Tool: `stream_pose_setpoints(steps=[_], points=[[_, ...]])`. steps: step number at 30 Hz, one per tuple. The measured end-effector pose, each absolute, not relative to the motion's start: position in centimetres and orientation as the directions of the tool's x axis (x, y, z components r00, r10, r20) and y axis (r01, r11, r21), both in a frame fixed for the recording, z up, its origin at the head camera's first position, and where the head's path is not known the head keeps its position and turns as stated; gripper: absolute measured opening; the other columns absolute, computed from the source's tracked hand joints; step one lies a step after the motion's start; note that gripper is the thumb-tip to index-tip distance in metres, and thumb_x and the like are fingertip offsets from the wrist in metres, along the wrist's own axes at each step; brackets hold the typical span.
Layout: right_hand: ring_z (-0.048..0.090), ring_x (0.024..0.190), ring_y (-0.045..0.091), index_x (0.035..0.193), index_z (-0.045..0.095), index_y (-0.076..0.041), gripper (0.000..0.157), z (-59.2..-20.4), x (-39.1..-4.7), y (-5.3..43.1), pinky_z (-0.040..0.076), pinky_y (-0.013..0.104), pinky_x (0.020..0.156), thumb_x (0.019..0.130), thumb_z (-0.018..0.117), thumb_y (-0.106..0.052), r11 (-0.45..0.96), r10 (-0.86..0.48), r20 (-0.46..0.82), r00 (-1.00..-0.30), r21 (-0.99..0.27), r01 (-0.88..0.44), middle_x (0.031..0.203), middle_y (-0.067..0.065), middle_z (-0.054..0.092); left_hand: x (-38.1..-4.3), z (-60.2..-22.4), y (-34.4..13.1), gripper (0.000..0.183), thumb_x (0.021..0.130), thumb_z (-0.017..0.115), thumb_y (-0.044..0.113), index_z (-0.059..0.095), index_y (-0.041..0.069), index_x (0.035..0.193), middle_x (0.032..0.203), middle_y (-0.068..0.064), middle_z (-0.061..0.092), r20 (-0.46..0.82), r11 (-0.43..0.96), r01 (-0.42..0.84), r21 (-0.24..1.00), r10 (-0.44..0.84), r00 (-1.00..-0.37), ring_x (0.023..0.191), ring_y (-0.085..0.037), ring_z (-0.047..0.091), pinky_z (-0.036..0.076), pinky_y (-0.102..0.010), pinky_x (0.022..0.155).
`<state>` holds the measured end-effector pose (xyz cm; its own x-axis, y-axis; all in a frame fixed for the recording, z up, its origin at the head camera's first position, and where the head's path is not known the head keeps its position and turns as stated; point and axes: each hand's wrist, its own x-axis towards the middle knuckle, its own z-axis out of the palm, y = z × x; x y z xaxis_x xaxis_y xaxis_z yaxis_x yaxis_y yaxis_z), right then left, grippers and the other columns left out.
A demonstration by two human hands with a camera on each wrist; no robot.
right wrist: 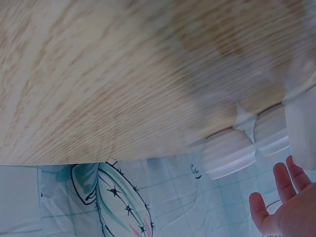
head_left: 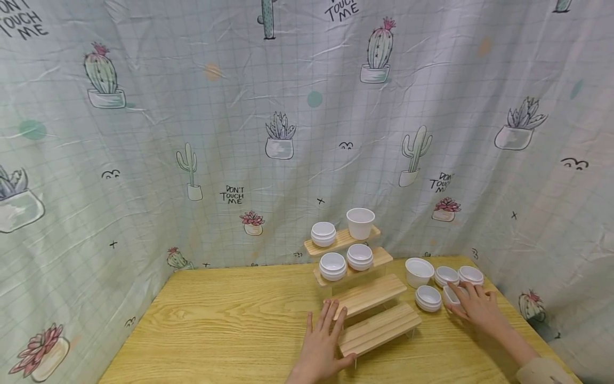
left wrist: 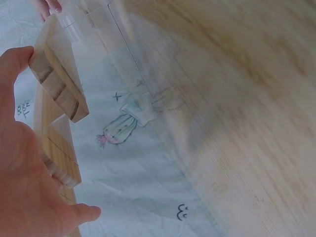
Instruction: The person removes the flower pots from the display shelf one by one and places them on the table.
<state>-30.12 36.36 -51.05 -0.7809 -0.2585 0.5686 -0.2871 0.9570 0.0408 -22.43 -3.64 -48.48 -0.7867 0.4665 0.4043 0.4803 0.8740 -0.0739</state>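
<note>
Tabletop (head_left: 216,320); hands: left (head_left: 318,341) splayed against shelf (head_left: 381,326), right's (head_left: 475,308) pot (head_left: 451,296) grip unclear; shelved cups (head_left: 333,266) head view only

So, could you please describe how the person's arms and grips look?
The left grip and the right grip are bare human hands, with no gloves or rings visible. The right arm wears a light beige sleeve; no sleeve shows on the left. I see no cables or markings.
</note>
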Motion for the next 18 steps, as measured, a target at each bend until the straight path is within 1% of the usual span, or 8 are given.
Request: stream_pose_setpoints(steps=[5, 12, 18], points=[[0.046, 0.093, 0.033, 0.116, 0.053, -0.012, 0.054, -51.06, -30.16, 36.29, 0.031, 0.049, 0.065, 0.072, 0.067, -0.040, 0.958, -0.255, 0.553, -0.793, 0.029, -0.287, 0.104, 0.014, 0.051, -22.51, -48.57, -3.65, 0.088, 0.073, 0.049, 0.068, 0.025, 0.019, 0.141, 0.147, -0.005, 0.025, 0.419, 0.870, 0.486, -0.080, 0.472, -0.776, 0.136, -0.025, 0.022, 0.034, -0.056, 0.095], [0.045, 0.093, 0.033, 0.115, 0.053, -0.012, 0.054, -51.15, -30.13, 36.41, 0.032, 0.048, 0.063, 0.071, 0.068, -0.038, 0.955, -0.265, 0.556, -0.788, 0.038, -0.294, 0.103, 0.013, 0.051, -22.57, -48.71, -3.62, 0.088, 0.073, 0.049, 0.068, 0.025, 0.018, 0.141, 0.147, -0.006, 0.025, 0.429, 0.868, 0.488, -0.094, 0.478, -0.767, 0.135, -0.025, 0.022, 0.035, -0.056, 0.095], [0.046, 0.092, 0.032, 0.115, 0.053, -0.013, 0.053, -51.29, -30.11, 36.48, 0.031, 0.048, 0.062, 0.072, 0.067, -0.039, 0.953, -0.270, 0.559, -0.784, 0.042, -0.299, 0.101, 0.012, 0.052, -22.54, -48.65, -3.64, 0.088, 0.073, 0.049, 0.069, 0.025, 0.019, 0.141, 0.147, -0.005, 0.024, 0.428, 0.867, 0.488, -0.097, 0.479, -0.767, 0.136, -0.025, 0.022, 0.035, -0.055, 0.095]])
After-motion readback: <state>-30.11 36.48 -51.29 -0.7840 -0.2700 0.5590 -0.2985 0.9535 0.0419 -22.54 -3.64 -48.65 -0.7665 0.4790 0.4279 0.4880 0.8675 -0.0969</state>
